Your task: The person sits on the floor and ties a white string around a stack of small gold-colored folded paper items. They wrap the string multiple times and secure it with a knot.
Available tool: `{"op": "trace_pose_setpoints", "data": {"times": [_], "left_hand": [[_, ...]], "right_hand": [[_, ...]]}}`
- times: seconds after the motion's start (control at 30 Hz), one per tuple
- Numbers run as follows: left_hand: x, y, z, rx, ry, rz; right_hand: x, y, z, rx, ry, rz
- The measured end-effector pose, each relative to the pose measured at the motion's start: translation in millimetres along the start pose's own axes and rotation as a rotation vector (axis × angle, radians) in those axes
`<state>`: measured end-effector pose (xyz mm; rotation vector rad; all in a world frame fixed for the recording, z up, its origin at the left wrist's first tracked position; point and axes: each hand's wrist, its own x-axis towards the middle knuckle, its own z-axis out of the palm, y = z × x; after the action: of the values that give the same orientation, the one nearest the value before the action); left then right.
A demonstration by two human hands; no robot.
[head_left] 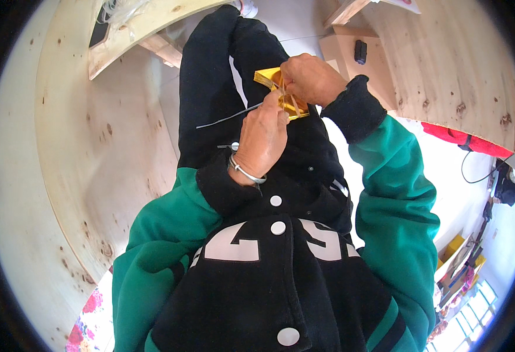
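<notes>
A bundle of shiny yellow sheets (268,75), perhaps gold foil paper, rests above my lap between my hands. My left hand (264,136), with a silver bangle at the wrist, pinches at the bundle's near side. A thin grey strip (226,119) trails leftward from its fingers. My right hand (312,79) is curled closed at the bundle's upper right, gripping a pale thin band (295,104) that runs across the yellow sheets. My fingers hide the middle of the bundle and where the band and strip meet. A short grey piece (225,146) shows beside the left wrist.
Plywood surfaces (121,127) stand left, and a plywood panel (451,66) stands right. Beyond my right hand is a cardboard box (380,70) with a small black object (360,52) on it. Clear plastic (123,13) lies upper left; red fabric (464,140) and a black cable (463,169) are right.
</notes>
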<state>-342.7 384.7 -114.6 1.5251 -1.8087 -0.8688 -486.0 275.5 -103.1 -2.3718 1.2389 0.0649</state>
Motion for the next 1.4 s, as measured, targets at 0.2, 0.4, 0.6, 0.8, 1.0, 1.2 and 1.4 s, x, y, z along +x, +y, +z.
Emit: {"op": "trace_pose_setpoints", "data": {"times": [0.2, 0.4, 0.6, 0.8, 1.0, 1.2, 1.4], "left_hand": [[6, -3, -1, -0.012, 0.016, -0.027], [11, 0, -2, 0.009, -0.052, -0.059], [11, 2, -3, 0.095, -0.049, 0.025], [11, 6, -3, 0.172, -0.034, 0.083], [11, 8, -1, 0.177, -0.052, 0.064], [11, 9, 1, 0.205, -0.067, 0.06], [8, 6, 1, 0.206, -0.072, 0.062]], "right_hand": [[-5, -3, -6, 0.027, -0.027, 0.046], [-7, -6, -10, -0.049, -0.1, 0.02], [-7, -1, -9, 0.0, -0.082, -0.014], [-7, 4, -3, 0.027, 0.019, -0.04], [-8, -6, 1, -0.088, 0.048, 0.048], [-12, -14, 8, -0.087, 0.277, 0.235], [-21, -17, 17, 0.091, 0.335, 0.4]]}}
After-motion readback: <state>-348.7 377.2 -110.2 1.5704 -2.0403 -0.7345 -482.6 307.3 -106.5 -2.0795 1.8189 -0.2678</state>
